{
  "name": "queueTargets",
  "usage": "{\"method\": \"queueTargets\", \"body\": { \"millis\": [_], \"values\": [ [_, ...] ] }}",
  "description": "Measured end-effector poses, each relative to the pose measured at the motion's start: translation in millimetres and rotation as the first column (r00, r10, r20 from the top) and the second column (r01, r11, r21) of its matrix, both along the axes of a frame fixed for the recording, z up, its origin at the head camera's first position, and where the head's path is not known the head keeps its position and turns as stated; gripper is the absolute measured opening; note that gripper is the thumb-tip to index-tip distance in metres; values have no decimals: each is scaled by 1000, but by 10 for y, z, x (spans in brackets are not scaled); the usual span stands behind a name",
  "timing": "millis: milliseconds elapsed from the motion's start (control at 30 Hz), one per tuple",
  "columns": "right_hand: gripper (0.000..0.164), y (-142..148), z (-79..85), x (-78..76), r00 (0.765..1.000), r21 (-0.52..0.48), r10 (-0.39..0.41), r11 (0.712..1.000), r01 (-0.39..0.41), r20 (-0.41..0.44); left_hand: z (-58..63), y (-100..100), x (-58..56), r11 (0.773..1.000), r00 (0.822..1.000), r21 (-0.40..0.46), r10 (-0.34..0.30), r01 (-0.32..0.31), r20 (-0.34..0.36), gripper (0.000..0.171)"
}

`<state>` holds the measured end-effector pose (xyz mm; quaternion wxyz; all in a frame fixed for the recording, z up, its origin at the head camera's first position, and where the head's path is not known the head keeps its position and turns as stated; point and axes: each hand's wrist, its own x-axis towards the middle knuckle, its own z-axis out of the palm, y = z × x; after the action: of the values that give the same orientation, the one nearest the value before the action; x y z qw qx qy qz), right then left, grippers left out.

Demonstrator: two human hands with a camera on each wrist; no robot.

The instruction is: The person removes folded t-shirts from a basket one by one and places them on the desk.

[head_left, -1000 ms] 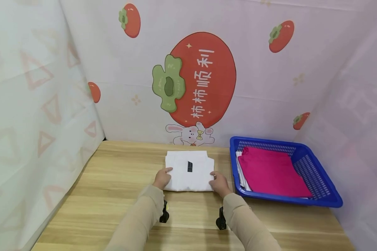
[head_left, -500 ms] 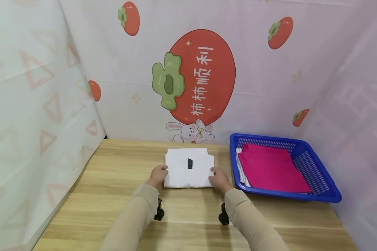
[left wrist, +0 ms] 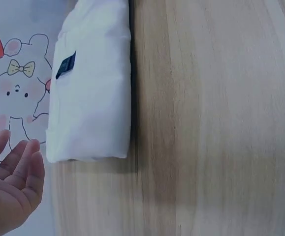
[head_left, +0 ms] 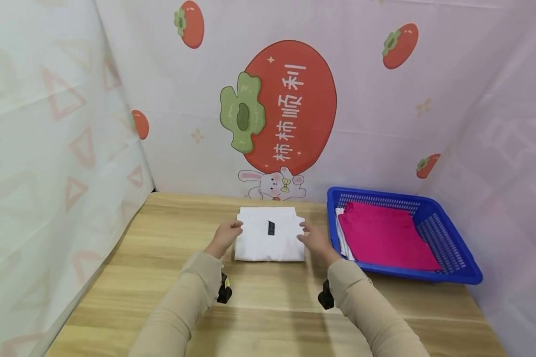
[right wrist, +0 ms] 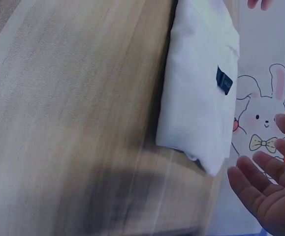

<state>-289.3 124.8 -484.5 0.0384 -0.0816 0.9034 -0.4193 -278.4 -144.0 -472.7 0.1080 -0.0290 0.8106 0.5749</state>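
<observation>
A folded white garment (head_left: 270,248) lies flat on the wooden table, a small black label (head_left: 271,228) showing on its upper face. My left hand (head_left: 225,236) is at its left edge, and my right hand (head_left: 317,241) is at its right edge. In the left wrist view, the fingers of the left hand (left wrist: 12,189) are loosely bent and apart from the garment (left wrist: 95,98). Likewise, the right wrist view has the right hand (right wrist: 272,184) with spread, relaxed fingers, separate from the cloth (right wrist: 196,93). Neither hand holds anything.
At the right of the table (head_left: 268,317) stands a blue plastic basket (head_left: 462,248). Inside it a folded magenta garment (head_left: 388,238) lies over white cloth (head_left: 343,238). Printed fabric (head_left: 366,109) walls in the back and both sides.
Both hands have let go of the white garment's side edges and lifted slightly, their wrists drawing outward. The garment stays flat on the table; the head view has shifted a little.
</observation>
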Motion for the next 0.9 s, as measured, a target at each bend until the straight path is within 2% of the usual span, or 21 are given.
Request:
{"method": "queueTargets", "body": {
  "millis": [100, 133, 167, 267, 433, 567, 733, 900],
  "values": [
    [43, 23, 159, 60, 1000, -27, -13, 1000, 13, 11, 93, 89, 17, 1000, 1000, -2, -18, 18, -7, 36],
    [42, -17, 330, 157, 998, -5, -43, 999, 43, 49, 118, 117, 24, 1000, 1000, 0, -21, 21, -10, 36],
    [41, -20, 417, 206, 998, 1, -42, 999, 42, 44, 141, 146, 34, 1000, 1000, 7, -27, 27, -16, 35],
    [39, 21, 553, 294, 998, -4, -37, 999, 38, 46, 180, 238, 49, 999, 999, 21, -39, 40, -35, 32],
    [39, 138, 625, 368, 999, -19, -22, 1000, 23, 34, 259, 375, 78, 996, 993, 30, -85, 87, -79, 29],
    [39, 239, 674, 423, 1000, -32, -22, 999, 23, 23, 350, 490, 114, 990, 987, 22, -138, 141, -84, 29],
    [39, 442, 687, 462, 999, -34, -46, 998, 46, -1, 432, 663, 142, 979, 977, 30, -197, 200, -79, 29],
    [40, 699, 698, 502, 996, -93, -88, 992, 85, -25, 498, 854, 156, 966, 965, 61, -247, 253, -90, 28]
  ]
}}
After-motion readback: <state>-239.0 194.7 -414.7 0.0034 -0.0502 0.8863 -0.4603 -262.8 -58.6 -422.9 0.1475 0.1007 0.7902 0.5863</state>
